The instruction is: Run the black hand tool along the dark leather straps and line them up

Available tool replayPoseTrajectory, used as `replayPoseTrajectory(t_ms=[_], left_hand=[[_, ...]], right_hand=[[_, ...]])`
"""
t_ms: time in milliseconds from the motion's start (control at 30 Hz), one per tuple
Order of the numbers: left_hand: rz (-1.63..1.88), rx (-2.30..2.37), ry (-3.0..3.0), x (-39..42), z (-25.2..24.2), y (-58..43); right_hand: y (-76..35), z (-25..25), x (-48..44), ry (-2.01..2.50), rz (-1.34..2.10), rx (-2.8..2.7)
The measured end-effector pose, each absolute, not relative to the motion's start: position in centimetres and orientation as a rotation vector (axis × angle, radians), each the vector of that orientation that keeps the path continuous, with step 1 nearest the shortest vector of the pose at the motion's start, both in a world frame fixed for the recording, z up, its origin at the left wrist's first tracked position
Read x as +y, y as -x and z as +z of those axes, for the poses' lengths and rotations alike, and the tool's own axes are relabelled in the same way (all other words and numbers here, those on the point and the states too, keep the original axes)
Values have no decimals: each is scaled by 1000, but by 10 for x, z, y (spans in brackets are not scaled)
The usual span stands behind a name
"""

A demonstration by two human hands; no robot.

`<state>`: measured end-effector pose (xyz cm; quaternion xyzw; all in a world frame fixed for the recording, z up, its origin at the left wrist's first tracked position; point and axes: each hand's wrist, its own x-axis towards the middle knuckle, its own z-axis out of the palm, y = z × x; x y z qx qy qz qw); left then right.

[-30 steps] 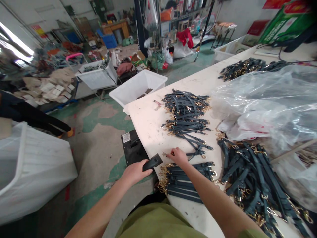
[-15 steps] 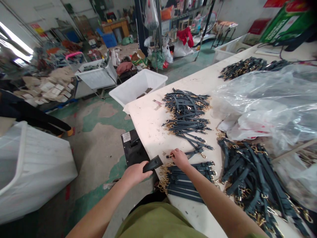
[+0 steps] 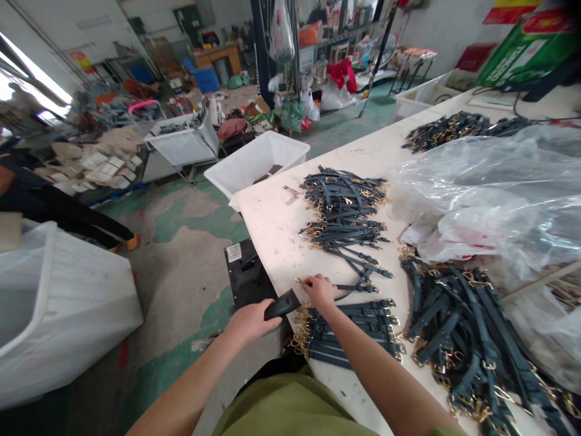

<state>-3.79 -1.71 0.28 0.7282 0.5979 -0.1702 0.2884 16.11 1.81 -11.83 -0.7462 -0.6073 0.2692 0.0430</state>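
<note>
The left hand (image 3: pixel 254 320) has its fingers wrapped around a black handheld tool (image 3: pixel 281 304) at the edge of the worktop (image 3: pixel 272 224), while the right hand's (image 3: pixel 321 292) fingers pinch a dark strap (image 3: pixel 351 287) near its gold clasp (image 3: pixel 299 280), the rest trailing between the heaped straps (image 3: pixel 345 191) and the neat row of straps (image 3: pixel 329 354). A hasty pull could snag that tail on neighbouring hooks (they crowd closely there), and a loose pinch might let the strap twist if the tool knocked it.
</note>
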Motion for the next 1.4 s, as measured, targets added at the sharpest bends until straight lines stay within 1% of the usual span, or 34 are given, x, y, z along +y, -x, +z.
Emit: replayPoseTrajectory(t_ms=[167,300,500,800,1000,1133,1233,1400], left_hand=[[-473,1562,-2006,-14,9,39],[-485,1530,-2139,3,6,17],[-583,1441,-2257,36,-8,-31],[-625,1417,-2232,48,-7,-38],[-581,1503,-2142,39,11,5],[-608,1548,-2077,17,21,29],[-597,1523,-2056,6,20,28],[-553,1462,-2122,16,2,-5]], right_hand=[[-179,-122,8,2170,706,-1865],[-211,-129,3,2186,553,-1905],[-220,-135,2,2215,597,-1958],[-222,-131,4,2184,644,-1963],[-223,-125,8,2156,687,-2060],[-222,-121,-2,1900,575,-2349],[-222,-123,-13,1799,543,-2471],[-223,-128,-17,1876,634,-2401]])
